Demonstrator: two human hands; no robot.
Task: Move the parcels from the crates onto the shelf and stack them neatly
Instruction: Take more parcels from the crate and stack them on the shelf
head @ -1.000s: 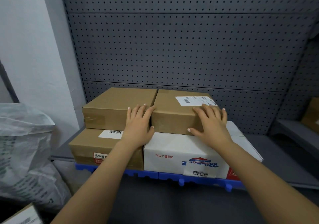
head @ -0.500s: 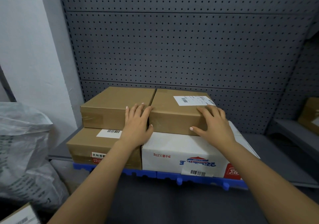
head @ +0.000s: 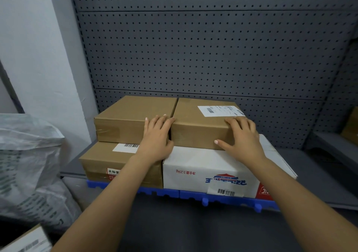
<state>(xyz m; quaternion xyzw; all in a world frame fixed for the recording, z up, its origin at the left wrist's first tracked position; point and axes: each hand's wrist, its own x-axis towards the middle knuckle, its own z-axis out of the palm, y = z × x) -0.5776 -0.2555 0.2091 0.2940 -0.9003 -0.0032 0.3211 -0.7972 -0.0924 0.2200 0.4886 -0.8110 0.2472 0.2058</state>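
Several parcels are stacked on the grey shelf (head: 319, 176). A labelled brown box (head: 195, 127) lies on a white box (head: 203, 166) at the right. Beside it a plain brown box (head: 124, 119) lies on a lower brown box (head: 104, 160). My left hand (head: 157, 137) rests with straight fingers over the seam between the two upper boxes. My right hand (head: 242, 137) lies on the front right corner of the labelled box, its fingers over the top edge and its thumb on the front face.
Grey pegboard (head: 213, 48) backs the shelf. A blue plastic edge (head: 193, 195) runs under the stack. A white plastic sack (head: 29, 164) stands at the left, with a labelled parcel (head: 25, 242) below it. Another brown box (head: 351, 125) sits on the shelf at far right.
The labelled box has slid slightly back and left against the plain box. Both hands stay on it; the view has shifted a little.
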